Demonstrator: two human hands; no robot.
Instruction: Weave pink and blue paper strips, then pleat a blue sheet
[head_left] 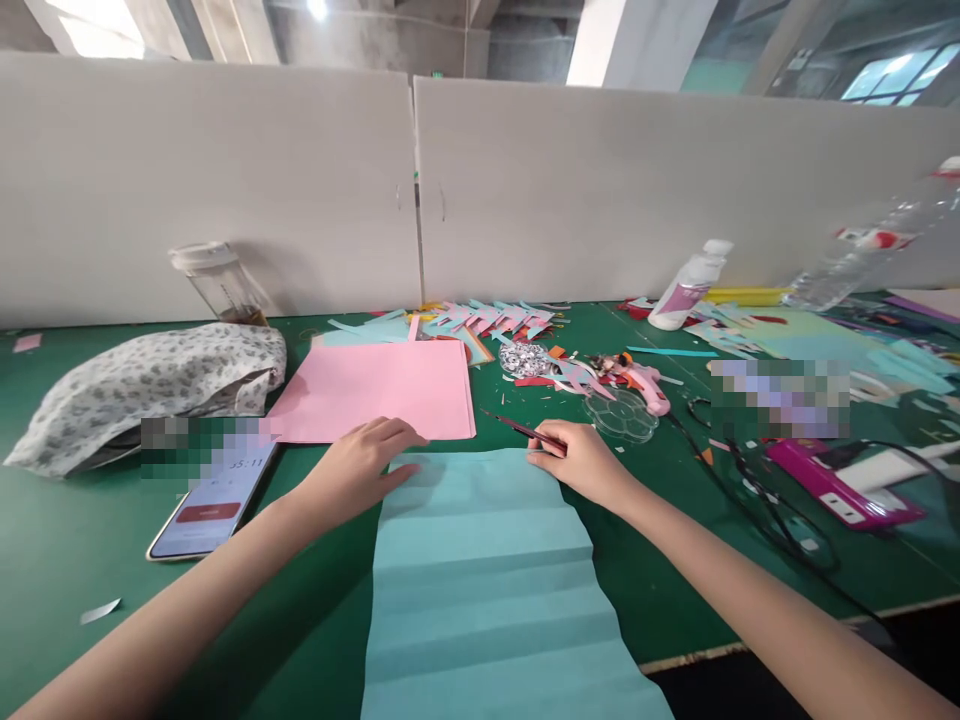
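Note:
A long sheet of light blue paper (pixel 487 590) with several crosswise fold lines runs from mid-table towards me. My left hand (pixel 371 460) is at its far left corner, fingers stretched and thumb apart, near the edge of a pink paper stack (pixel 375 385). At the far right corner my right hand (pixel 581 460) is closed around a slim, dark red pointed tool (pixel 517 425), its tip aimed left. Whether this is scissors or tweezers I cannot tell. The right fingers also touch the blue paper's edge.
Left are a phone (pixel 217 510), a patterned cloth pouch (pixel 165 390) and a clear cup (pixel 221 285). Paper strips (pixel 487 320), a pink glue gun (pixel 645 385) and a white bottle (pixel 690 285) lie or stand behind. Right, cables run near a magenta power strip (pixel 840 485).

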